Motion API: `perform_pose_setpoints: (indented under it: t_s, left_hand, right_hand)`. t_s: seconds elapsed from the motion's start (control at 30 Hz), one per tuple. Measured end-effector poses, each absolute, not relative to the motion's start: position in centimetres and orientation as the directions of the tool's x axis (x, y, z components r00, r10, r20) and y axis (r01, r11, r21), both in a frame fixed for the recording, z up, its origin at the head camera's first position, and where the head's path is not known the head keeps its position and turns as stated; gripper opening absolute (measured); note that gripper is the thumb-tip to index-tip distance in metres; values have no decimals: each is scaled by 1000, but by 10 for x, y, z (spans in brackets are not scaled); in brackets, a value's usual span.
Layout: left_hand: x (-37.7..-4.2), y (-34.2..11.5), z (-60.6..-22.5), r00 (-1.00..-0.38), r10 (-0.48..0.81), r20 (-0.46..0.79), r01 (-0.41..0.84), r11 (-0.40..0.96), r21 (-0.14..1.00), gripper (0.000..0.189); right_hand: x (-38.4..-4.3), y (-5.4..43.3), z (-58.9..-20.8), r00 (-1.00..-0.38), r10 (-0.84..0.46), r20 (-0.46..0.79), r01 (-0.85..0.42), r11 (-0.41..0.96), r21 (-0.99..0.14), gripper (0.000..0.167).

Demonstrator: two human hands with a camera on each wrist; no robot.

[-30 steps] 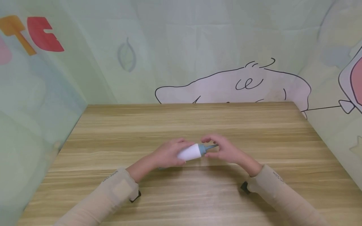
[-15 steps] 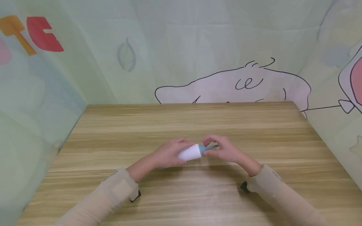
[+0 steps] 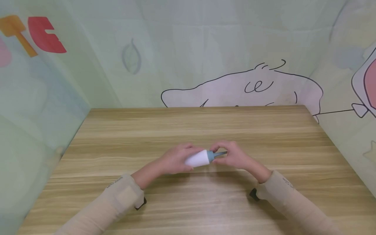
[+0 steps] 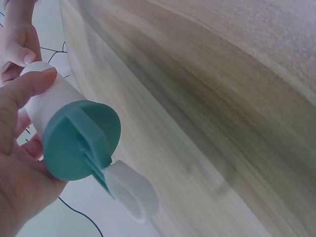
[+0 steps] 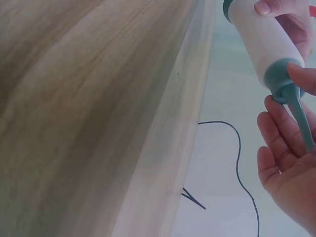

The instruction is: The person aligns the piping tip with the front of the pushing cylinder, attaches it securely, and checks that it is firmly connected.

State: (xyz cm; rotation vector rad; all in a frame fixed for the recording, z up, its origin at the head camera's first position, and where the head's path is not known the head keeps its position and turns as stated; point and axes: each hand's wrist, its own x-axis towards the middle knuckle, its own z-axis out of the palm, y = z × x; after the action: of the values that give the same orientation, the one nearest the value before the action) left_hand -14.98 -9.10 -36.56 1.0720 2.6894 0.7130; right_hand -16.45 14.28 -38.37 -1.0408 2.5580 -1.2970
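A white squeeze bottle (image 3: 197, 159) is held nearly level above the table, its teal nozzle (image 5: 299, 116) pointing right. My left hand (image 3: 176, 160) grips the white body, thumb on one side and fingers on the other. Around the teal collar (image 5: 280, 74) my right hand (image 3: 232, 156) pinches with thumb and forefinger; its other fingers curve loosely below the nozzle. The left wrist view shows the bottle's far end: a teal disc-shaped base (image 4: 61, 145) with a raised ridge, and a white loop-shaped piece (image 4: 132, 191) sticking out from it.
The wood-grain table (image 3: 199, 202) spreads under both hands. Pale printed cloth (image 3: 188, 58) with cartoon drawings hangs behind it and along both sides. Light sleeves (image 3: 123, 195) cover the forearms, with a small dark device (image 3: 254, 195) under the right wrist.
My right hand's thumb and fingers have shifted slightly around the teal collar, forefinger now curved over it. My left hand and the bottle have hardly moved.
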Motion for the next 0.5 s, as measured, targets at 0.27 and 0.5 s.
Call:
perform_pose_setpoints:
  t_s: [0.27, 0.5]
  left_hand:
    - [-149, -91, -366, -702, 711, 50, 649, 609, 457, 61]
    - [-147, -91, -365, -693, 718, 56, 659, 601, 451, 60]
  right_hand:
    - [-163, 144, -384, -795, -576, 192, -488, 417, -767, 25]
    - [-162, 144, -385, -792, -575, 206, -489, 394, -779, 24]
